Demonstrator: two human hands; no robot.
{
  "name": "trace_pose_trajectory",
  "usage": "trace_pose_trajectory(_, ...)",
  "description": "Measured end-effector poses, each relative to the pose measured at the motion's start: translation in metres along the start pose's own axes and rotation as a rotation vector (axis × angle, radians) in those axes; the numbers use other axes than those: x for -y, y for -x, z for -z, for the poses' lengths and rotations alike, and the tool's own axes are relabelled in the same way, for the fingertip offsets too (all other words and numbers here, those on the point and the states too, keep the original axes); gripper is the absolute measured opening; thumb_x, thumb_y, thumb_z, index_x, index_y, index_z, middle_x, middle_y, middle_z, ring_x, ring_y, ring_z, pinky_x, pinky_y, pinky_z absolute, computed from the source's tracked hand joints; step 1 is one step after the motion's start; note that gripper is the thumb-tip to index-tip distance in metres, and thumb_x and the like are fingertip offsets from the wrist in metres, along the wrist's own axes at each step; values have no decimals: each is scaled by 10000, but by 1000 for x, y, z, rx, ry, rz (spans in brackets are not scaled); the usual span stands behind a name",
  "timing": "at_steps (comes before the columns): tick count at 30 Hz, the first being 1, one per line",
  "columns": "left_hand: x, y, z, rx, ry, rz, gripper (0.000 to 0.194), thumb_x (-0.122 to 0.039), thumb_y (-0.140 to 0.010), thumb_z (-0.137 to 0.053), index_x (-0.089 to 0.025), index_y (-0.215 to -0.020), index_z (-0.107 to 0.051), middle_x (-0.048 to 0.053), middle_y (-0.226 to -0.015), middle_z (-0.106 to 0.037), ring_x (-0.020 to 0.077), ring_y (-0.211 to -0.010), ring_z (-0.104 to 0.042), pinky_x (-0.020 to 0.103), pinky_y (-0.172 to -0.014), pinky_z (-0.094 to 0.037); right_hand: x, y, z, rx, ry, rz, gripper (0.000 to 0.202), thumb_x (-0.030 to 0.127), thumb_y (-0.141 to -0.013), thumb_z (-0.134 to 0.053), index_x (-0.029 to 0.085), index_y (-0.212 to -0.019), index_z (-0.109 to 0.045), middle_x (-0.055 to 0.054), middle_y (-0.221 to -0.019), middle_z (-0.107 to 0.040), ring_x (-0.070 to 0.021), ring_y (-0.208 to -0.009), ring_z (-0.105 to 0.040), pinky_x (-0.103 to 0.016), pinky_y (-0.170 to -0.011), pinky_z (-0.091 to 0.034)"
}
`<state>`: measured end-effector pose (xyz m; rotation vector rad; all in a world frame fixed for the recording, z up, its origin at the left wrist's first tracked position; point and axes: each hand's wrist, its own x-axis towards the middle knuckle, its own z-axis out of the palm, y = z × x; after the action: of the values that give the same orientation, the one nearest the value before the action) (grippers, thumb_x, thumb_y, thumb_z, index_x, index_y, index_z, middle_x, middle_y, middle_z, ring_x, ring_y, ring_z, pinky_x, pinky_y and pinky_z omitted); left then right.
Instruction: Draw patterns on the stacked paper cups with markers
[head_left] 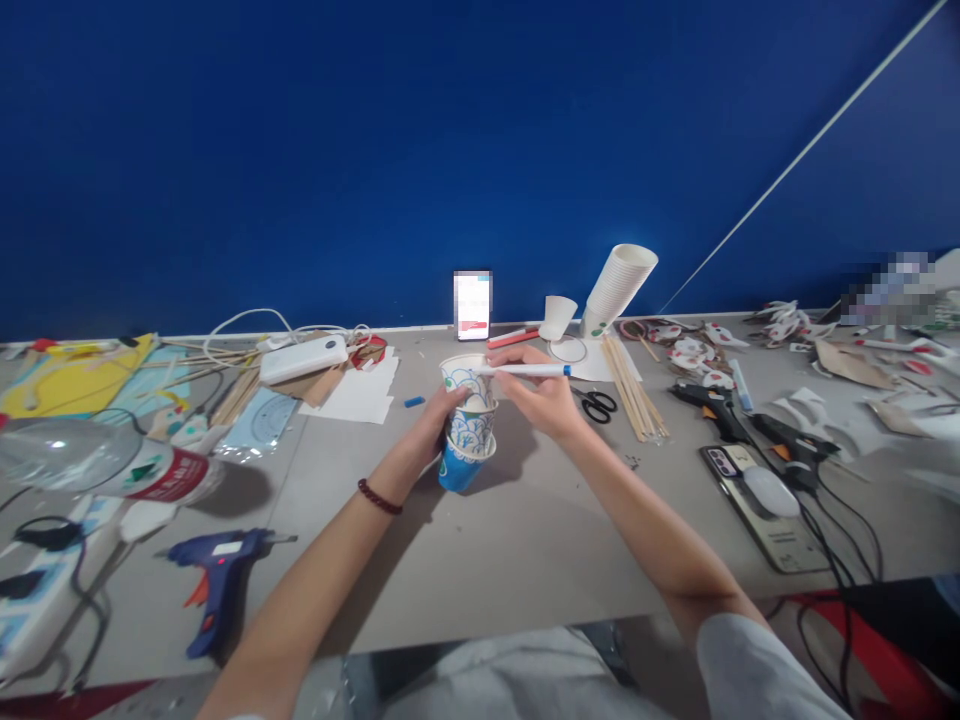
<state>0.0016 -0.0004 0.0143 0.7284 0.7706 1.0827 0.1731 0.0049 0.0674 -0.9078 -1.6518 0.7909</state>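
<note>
A short stack of paper cups (469, 425) with blue line patterns stands at the middle of the table, its lowest cup solid blue. My left hand (444, 415) is closed around the left side of the stack. In my right hand (541, 392) is a white marker (529, 370) with a blue end, its tip at the top cup near the rim. A small blue marker cap (414, 402) lies left of the cups. Behind them a phone (472, 305) with a lit screen leans on the blue wall.
Scissors (598, 404), wooden sticks (634, 390) and a tall stack of white cups (619, 290) lie to the right. Glue guns (795, 440) and a phone (765, 510) are further right. On the left are a bottle (169, 475), a blue glue gun (221, 575) and a power strip (56, 580).
</note>
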Motion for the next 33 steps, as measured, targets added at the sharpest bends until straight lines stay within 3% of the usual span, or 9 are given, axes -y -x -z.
trace_pose_trajectory(6,1,1,-3,-49,-54,-27,526,-424,-671,-793,-166,-1102,-634,52,-907,-732,220,-794,-688,319,-713,-520,0,-1,1,-1,23,21,72,229,-840,-604,247,-897,-643,-30,-947,-707,-205,-948,-658,-385,-855,-535)
trace_pose_trajectory(18,2,2,-5,-40,-46,-38,467,-419,-676,-788,-160,-1034,-638,61,-923,-726,225,-795,-682,326,-707,-521,3,-1,1,-12,54,32,90,188,-823,-599,250,-882,-626,-16,-900,-702,-190,-860,-662,-383,-819,-537)
trace_pose_trajectory(25,2,2,-5,-39,-59,-40,513,-404,-685,-784,-179,-1109,-603,48,-891,-721,224,-771,-680,332,-698,-528,-1,1,1,-19,50,-11,79,232,-854,-586,240,-901,-648,-36,-958,-697,-199,-964,-650,-370,-837,-542)
trace_pose_trajectory(33,2,3,-5,-24,-81,-31,544,-430,-693,-771,-173,-1136,-587,57,-913,-718,228,-796,-683,331,-697,-536,-2,0,0,-43,29,-14,81,214,-847,-587,223,-897,-651,-42,-965,-694,-190,-939,-656,-355,-824,-542)
